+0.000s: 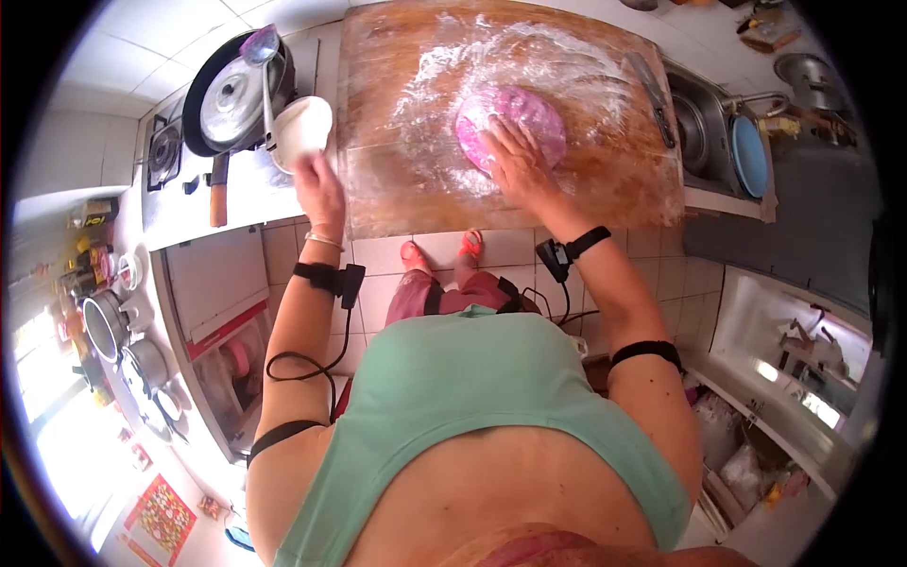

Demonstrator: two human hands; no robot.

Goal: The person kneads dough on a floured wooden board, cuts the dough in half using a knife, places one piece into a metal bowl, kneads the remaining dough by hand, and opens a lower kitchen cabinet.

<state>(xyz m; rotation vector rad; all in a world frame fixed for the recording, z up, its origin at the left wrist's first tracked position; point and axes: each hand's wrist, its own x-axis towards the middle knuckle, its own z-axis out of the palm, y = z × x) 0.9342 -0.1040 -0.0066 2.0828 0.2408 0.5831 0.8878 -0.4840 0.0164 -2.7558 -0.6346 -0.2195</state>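
Observation:
My right hand point(520, 167) rests on a round pink-purple dough point(520, 102), its fingers stretched flat over the flour-dusted surface. The dough lies on a wooden board point(406, 194) streaked with white flour. At the board's left edge, my left hand point(322, 196) reaches the near rim of a pale bowl point(305, 128) that looks to hold white flour. Its fingers are blurred, and I cannot tell whether they grip the rim or dip inside.
A lidded frying pan point(227, 104) with a wooden handle and a spatula point(265, 80) sits left of the bowl, beside a gas burner point(162, 154). A knife point(652, 97) lies on the board's right side. Beyond it are a sink point(690, 128) and a blue basin point(749, 156).

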